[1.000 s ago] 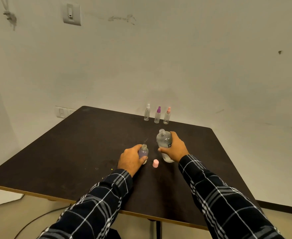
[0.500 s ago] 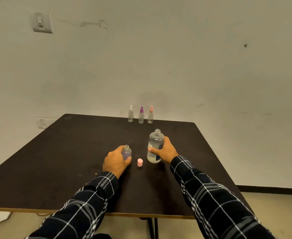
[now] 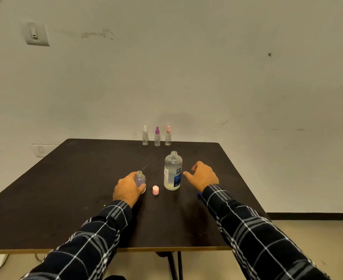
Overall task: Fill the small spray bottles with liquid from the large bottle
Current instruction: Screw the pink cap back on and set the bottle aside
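two hands: left [image 3: 127,188] grips small bottle [image 3: 140,178], right [image 3: 204,175] open beside large bottle [image 3: 173,171].

Dark table [image 3: 65,199] with five bottles [image 3: 173,170] and pink cap [image 3: 155,190].

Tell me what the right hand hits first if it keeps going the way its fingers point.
The right hand is open, fingers aimed left at the uncapped large bottle standing just beside it. That bottle's side is probably first contact, though depth from one view is uncertain.

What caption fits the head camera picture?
Left hand grips small open bottle; right hand open beside uncapped large bottle.
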